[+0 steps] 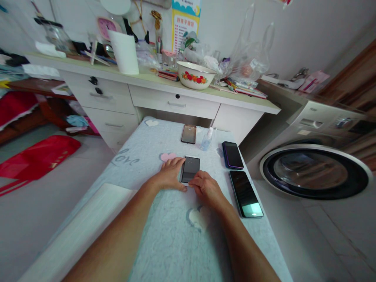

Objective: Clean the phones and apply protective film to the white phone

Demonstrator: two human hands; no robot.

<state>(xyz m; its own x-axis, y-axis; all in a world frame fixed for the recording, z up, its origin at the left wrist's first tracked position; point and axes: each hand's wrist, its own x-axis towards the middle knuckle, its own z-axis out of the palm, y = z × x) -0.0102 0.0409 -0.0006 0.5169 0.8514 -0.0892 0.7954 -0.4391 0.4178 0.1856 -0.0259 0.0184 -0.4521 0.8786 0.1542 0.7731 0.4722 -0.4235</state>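
A white smartphone (190, 170) with a dark screen lies face up on the cloth-covered table (164, 243). My left hand (170, 173) steadies it, fingers along its left edge and thumb at the bottom left corner. At the lower right corner of the phone, my right hand (207, 188) is closed in a pinch against the bottom edge. Whatever its fingertips hold, if anything, is hidden. Beyond the phone lie another phone (188, 134) with a brownish face and a small clear spray bottle (207, 139).
Two dark phones, one upper (232, 155) and one lower (246, 194), lie along the table's right edge. A white desk (173, 105) with a flowered bowl (196, 75) and paper roll (123, 53) stands behind. To the right is a washing machine (315, 170); a red bag (41, 156) lies left.
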